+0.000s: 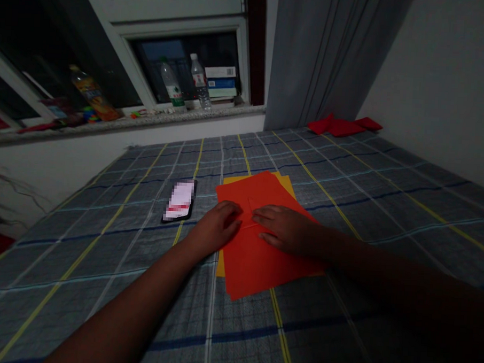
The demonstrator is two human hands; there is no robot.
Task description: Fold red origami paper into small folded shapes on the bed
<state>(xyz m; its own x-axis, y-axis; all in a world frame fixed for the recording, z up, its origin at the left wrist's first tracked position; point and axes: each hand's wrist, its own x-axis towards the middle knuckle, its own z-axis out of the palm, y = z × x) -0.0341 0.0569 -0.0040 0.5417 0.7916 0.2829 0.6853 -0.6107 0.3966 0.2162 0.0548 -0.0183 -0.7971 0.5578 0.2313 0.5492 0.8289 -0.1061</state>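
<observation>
A sheet of orange-red paper (270,263) lies on the plaid bedspread (102,261), with faint creases and a flap near its middle. Under it, a yellow-orange sheet (285,186) shows at the far edge and along the left side. My left hand (219,226) rests palm down on the sheet's left part, its fingertips by the crease. My right hand (284,229) lies flat on the same sheet, its fingers pointing left toward my left hand. Neither hand visibly grips the paper.
A phone (179,200) with a blurred screen lies left of the paper. Red cushions (343,127) sit at the far bed corner. Plastic bottles (182,82) and books (221,84) stand on the window sill (124,123) beyond the bed. A grey curtain (319,56) hangs at the right.
</observation>
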